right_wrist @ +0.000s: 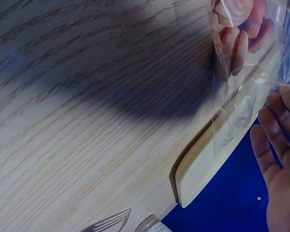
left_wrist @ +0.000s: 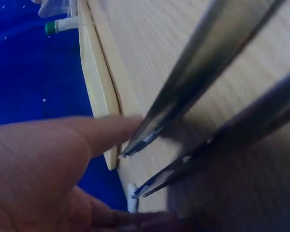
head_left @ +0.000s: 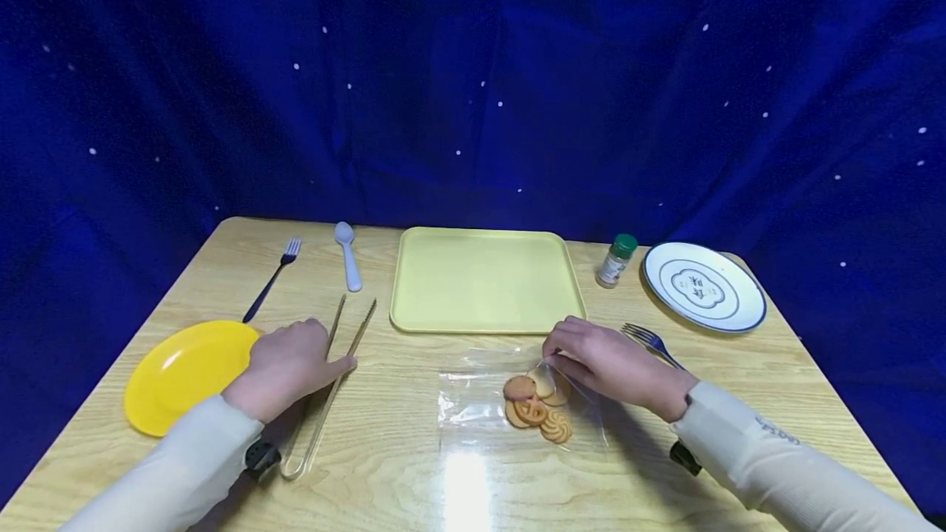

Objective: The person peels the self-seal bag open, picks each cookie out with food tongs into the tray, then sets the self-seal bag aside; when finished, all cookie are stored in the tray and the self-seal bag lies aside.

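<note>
A pair of metal tongs (head_left: 294, 473) lies on the table at the left, its tips pointing away. My left hand (head_left: 291, 369) holds them across the middle, thumb against the right arm and fingers at the left arm; the left wrist view shows both arms of the tongs (left_wrist: 183, 77) spread apart. Right of centre lies a clear plastic bag (head_left: 464, 405) with several cookies (head_left: 530, 411) of different shapes inside. My right hand (head_left: 613, 364) pinches the bag's upper right part between thumb and fingers. In the right wrist view, the bag (right_wrist: 241, 106) hangs beside that hand (right_wrist: 285, 159).
A pale yellow tray (head_left: 488, 282) lies behind the bag. Left are a yellow plate (head_left: 188, 376), a dark-handled fork (head_left: 269, 286) and a pale spoon (head_left: 349, 257). Right are a green-capped shaker (head_left: 616, 261), a white plate (head_left: 668, 265) with a blue rim and another fork (head_left: 650, 341).
</note>
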